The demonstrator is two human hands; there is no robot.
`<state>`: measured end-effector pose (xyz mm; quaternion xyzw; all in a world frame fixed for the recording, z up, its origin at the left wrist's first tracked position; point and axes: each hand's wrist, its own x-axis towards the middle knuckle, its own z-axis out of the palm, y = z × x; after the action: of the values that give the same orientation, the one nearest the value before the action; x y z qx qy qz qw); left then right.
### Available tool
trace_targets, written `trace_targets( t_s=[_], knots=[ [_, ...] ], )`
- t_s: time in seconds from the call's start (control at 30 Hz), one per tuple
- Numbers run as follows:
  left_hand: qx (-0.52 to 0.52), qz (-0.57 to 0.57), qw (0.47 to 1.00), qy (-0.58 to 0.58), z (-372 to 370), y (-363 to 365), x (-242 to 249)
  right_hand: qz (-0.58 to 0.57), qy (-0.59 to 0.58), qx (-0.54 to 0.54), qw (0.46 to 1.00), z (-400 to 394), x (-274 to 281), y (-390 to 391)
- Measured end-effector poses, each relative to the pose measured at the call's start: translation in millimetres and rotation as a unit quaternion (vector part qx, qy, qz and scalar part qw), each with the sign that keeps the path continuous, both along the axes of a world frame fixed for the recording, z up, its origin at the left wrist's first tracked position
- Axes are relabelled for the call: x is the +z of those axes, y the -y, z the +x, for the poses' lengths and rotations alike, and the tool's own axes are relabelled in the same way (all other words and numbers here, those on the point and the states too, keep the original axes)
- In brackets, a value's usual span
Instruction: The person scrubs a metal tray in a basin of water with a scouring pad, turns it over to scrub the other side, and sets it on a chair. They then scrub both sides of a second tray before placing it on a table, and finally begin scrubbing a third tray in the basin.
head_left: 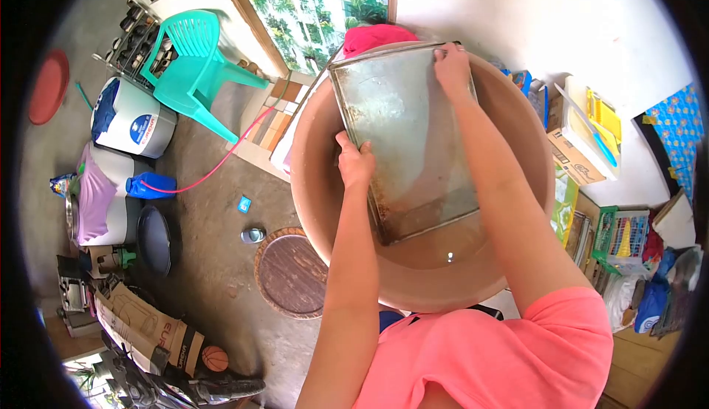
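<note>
A large rectangular metal baking tray [413,128], with rust-brown stains along its rim, is tilted over a big brown tub [317,165]. My left hand [355,161] grips the tray's left edge, thumb on the near face. At the upper right corner, my right hand [452,73] is closed around the rim, fingers partly hidden behind it. Shallow water [425,257] shows at the bottom of the tub, and the tray's lower end hangs over it.
Left of the tub stand a green plastic chair [193,62], a white washing machine [133,124] and a pink hose [244,134]. A round brown mat [293,272] lies on the floor. Along the right wall are a cardboard box [574,156] and a green crate [611,239].
</note>
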<state>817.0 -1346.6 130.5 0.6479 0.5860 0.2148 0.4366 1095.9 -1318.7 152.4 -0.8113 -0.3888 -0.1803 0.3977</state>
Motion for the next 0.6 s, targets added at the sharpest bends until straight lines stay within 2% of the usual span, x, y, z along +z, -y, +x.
trace_targets(
  t_s=[0.07, 0.13, 0.17, 0.2, 0.23, 0.27, 0.33, 0.4, 0.43, 0.47, 0.53, 0.6],
  knots=[
    [0.001, 0.005, 1.000, 0.010, 3, 2, -3, 0.000, -0.035, -0.033, 0.999, 14, 9, 7],
    [0.000, 0.019, 1.000, 0.009, 7, 2, -8, -0.049, -0.080, -0.002, 0.996, -16, -1, -16],
    [-0.007, 0.019, 1.000, 0.011, 7, 0, -12, -0.049, 0.010, 0.069, 0.996, -47, -7, -27],
    [-0.009, 0.019, 1.000, 0.019, 7, 1, -11, -0.021, 0.058, 0.084, 0.995, -81, -22, -44],
    [-0.010, 0.019, 0.999, 0.026, 5, 2, -10, -0.083, 0.070, 0.142, 0.984, -121, -4, -41],
    [-0.011, 0.020, 0.999, 0.031, 4, 2, -9, 0.002, 0.063, 0.195, 0.979, -144, 2, -42],
    [-0.017, 0.036, 0.999, 0.025, 1, 0, -17, 0.060, 0.067, 0.156, 0.984, -131, -4, -49],
    [-0.017, 0.029, 0.999, 0.000, 1, 0, -13, -0.017, -0.057, 0.027, 0.998, -79, -6, -44],
    [-0.020, 0.028, 0.999, 0.003, 1, 0, -13, -0.028, -0.115, 0.013, 0.993, -41, -3, -31],
    [-0.022, 0.026, 0.999, 0.007, 2, -1, -12, 0.039, -0.105, -0.028, 0.993, -20, 10, -11],
    [-0.028, 0.017, 0.999, 0.015, 1, -2, -10, 0.050, -0.047, -0.063, 0.996, 8, 8, -3],
    [-0.033, 0.005, 0.999, 0.021, 4, 0, -8, 0.016, -0.020, -0.040, 0.999, -4, 5, -15]
  ],
)
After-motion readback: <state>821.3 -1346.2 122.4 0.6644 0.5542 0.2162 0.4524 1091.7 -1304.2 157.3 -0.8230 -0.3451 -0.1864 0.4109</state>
